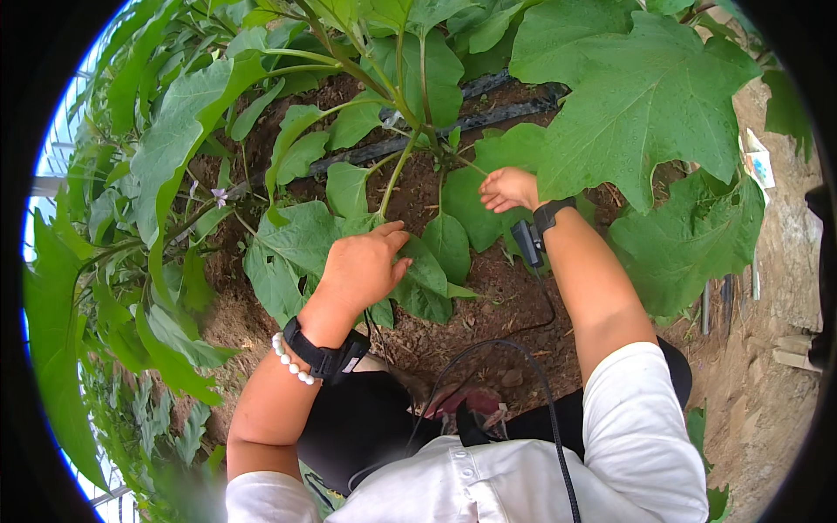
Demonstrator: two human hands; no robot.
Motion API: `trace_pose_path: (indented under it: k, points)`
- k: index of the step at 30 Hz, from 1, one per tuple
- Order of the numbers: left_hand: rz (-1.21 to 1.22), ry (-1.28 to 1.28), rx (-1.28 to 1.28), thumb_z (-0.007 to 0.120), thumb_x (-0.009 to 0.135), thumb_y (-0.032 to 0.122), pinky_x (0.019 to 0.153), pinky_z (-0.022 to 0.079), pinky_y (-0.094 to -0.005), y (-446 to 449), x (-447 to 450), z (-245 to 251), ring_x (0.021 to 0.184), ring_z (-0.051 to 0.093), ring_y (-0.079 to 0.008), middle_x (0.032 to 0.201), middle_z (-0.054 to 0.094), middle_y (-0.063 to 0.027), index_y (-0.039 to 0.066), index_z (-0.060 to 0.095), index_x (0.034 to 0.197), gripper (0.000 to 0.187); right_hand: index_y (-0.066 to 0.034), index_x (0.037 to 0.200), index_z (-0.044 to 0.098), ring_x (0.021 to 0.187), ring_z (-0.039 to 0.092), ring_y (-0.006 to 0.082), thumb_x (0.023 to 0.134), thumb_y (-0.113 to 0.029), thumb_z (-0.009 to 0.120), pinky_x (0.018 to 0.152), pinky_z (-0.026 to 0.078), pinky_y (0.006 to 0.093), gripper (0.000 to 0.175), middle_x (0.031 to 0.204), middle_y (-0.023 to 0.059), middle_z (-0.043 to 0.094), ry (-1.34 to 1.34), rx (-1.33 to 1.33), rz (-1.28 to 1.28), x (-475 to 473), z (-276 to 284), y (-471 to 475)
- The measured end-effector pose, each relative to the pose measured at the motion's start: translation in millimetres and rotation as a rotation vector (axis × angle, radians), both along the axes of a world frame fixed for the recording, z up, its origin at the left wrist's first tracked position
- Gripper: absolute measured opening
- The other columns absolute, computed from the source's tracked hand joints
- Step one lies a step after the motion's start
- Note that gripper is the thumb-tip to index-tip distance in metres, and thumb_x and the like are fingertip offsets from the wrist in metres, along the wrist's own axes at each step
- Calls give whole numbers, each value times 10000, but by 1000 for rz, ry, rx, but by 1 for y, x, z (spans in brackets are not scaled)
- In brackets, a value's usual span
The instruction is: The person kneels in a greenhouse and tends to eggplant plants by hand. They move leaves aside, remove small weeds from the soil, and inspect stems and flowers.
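Note:
A leafy eggplant plant stands in front of me, its main stem (410,119) rising from the soil. My left hand (367,261) lies palm down on a broad lower leaf (294,238), fingertips near the base of its leafstalk (400,173); whether it grips the leaf is not clear. To the right of the stem, my right hand (509,189) has curled fingers close to a thin leafstalk (472,166) and above a low leaf (467,202). Its fingertips partly overlap the foliage, so a grip cannot be made out. Both wrists wear black straps with small devices.
Black drip tubing (480,121) crosses the soil behind the stem. A large leaf (644,98) overhangs my right wrist. A black cable (546,372) loops over my lap. More plants crowd the left, one with a purple flower (220,196); a dirt path (778,261) runs at right.

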State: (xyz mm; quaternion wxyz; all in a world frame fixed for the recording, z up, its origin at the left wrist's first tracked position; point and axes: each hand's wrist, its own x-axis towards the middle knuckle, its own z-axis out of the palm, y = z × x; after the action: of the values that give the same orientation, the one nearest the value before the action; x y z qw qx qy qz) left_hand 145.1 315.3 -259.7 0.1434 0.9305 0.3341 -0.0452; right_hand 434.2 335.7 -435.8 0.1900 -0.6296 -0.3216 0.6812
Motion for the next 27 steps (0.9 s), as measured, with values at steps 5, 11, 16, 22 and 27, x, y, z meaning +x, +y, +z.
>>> trace_pose_path:
  k: [5,11,16,22,27]
  points:
    - [117,-141,-54,633,774,180,762,488,-367,17,-4,7,921,598,-293,1125,601,-76,72,600,1041,290,-23,1121,519,982,578,247,867,-98,493,789,501,359,266,1115,131,562,86,143,-231,-69,-66,49]
    - [192,-149,-113,646,748,141,717,510,-333,38,-18,20,872,622,-266,1132,606,-44,72,622,1005,268,-26,1078,560,990,546,360,844,-85,545,817,490,458,242,1232,218,468,-677,28,-510,-40,-152,73]
    - [145,-126,-177,672,708,118,708,511,-324,58,-26,12,846,627,-259,1137,607,-49,67,631,986,286,-73,1184,526,984,542,358,854,-39,508,810,498,455,333,1229,137,482,-724,421,-199,-33,-184,98]
    - [93,-98,-192,687,674,117,660,515,-315,72,-23,6,781,631,-263,1110,620,-54,66,642,962,295,-56,1077,612,816,598,347,872,-65,494,679,512,460,237,949,159,636,-733,199,-109,-38,-185,117]
    - [122,-113,-222,681,674,102,672,515,-318,66,-19,4,787,631,-262,1098,625,-65,59,645,948,280,-4,915,636,736,617,298,854,-67,540,652,501,426,130,814,182,642,-679,193,-463,-46,-193,103]
